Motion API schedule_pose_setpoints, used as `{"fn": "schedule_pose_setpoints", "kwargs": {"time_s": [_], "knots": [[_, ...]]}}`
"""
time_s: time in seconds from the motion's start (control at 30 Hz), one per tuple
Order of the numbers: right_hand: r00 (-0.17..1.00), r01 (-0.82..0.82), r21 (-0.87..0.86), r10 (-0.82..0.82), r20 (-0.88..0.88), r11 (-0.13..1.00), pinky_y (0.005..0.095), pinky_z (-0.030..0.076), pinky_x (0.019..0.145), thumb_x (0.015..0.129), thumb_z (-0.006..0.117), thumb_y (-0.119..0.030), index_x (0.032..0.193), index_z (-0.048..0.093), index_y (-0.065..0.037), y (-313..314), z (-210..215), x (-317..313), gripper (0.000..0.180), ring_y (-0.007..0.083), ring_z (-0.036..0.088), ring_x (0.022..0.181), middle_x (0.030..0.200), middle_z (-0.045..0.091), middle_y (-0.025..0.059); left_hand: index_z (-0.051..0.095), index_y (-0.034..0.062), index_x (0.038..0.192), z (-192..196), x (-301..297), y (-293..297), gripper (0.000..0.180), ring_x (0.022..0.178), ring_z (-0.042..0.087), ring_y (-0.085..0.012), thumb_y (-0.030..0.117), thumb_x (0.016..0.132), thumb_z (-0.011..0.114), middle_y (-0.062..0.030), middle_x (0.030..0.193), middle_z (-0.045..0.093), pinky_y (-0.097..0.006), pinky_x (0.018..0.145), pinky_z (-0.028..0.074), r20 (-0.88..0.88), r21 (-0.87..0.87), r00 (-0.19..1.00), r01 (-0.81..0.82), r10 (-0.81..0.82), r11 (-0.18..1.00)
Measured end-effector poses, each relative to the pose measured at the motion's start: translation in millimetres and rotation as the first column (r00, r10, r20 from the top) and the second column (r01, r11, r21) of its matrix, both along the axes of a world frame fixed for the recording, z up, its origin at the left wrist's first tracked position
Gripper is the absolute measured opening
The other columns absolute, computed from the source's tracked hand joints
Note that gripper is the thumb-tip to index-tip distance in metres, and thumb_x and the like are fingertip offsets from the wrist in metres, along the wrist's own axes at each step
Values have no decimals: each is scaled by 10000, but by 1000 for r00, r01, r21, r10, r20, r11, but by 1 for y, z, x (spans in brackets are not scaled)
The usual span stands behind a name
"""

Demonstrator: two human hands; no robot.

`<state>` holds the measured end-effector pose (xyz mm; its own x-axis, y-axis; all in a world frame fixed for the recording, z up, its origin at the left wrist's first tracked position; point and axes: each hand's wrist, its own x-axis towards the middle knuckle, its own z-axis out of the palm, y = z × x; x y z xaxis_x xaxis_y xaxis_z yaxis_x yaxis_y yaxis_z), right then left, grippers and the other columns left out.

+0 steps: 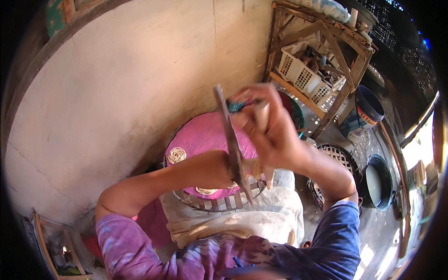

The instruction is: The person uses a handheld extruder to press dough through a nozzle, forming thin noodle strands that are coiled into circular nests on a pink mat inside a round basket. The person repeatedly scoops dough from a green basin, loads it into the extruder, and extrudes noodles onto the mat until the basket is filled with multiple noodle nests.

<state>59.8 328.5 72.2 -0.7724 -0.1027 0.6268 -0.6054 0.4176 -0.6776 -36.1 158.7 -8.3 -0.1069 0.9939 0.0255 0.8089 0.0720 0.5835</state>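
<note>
A long dark knife (229, 135) stands nearly upright in the middle of the view, its pointed end down. My left hand (249, 169) is closed around its lower part, partly hidden behind the blade. Just right of the blade and higher up, my right hand (273, 133) grips a pale stick-like piece (262, 114). Below both hands a round woven tray (219, 203) rests on my lap, covered by a pink cloth (205, 137). Pale coiled rolls (176, 155) lie on the cloth. A white cloth (233, 221) is spread under the tray.
A plastered wall (140, 70) fills the left. At the upper right a wooden rack (345, 56) holds white plastic baskets (303, 74). A blue bucket (368, 107), a round woven basket (343, 158) and a dark pot of white liquid (378, 183) stand to the right. A wooden crate (51, 247) sits lower left.
</note>
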Motion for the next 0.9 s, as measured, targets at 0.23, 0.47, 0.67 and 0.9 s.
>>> {"fn": "schedule_pose_setpoints", "kwargs": {"time_s": [0.23, 0.47, 0.67, 0.9], "knots": [[895, 119, -808, -415, -165, 577, 224, 334, 382, 1025, 520, -218, 1240, 471, -155, 140, -13, 10, 230, 55, 378, 465, 650, 408, -30, 688, 72, 1029, 0, -47, -27, 172, 942, 676, -198, 111, 861, 688, -103, 980, 701, -377, 828, 531, 35, 241, 862, -498, 505, 833], [910, -307, -951, -300, -286, -24, 397, 559, 736, 1043, 472, -337, 1076, 410, -143, 144, -116, -81, 206, 195, 565, 698, 855, 554, 67, 533, 17, 1315, -71, -65, 70, 384, 1115, 599, -214, 110, 953, 620, -112, 1248, 612, -386, 961, 490, 733, 624, 679, -695, 42, 358], [556, 520, 489, -713, 428, 700, 550, 344, 1055, 996, 457, -447, 1231, 640, -102, 255, -219, -91, 455, 315, 503, 1259, 1291, 595, 153, 598, 14, 1039, 8, -110, 36, 173, 951, 544, -190, 148, 930, 601, -54, 943, 555, -336, 902, 433, 741, 671, 671, -739, -30, 54], [292, -53, 998, -956, -10, -27, 697, 234, 1075, 940, 511, -293, 1202, 698, -114, 338, -376, -106, 369, 342, 476, 1316, 1344, 583, 161, 585, -32, 1214, 30, -151, 24, 411, 1097, 604, -246, 25, 833, 729, -166, 1192, 625, -385, 977, 471, -32, 728, 616, -525, 787, 440]]}}
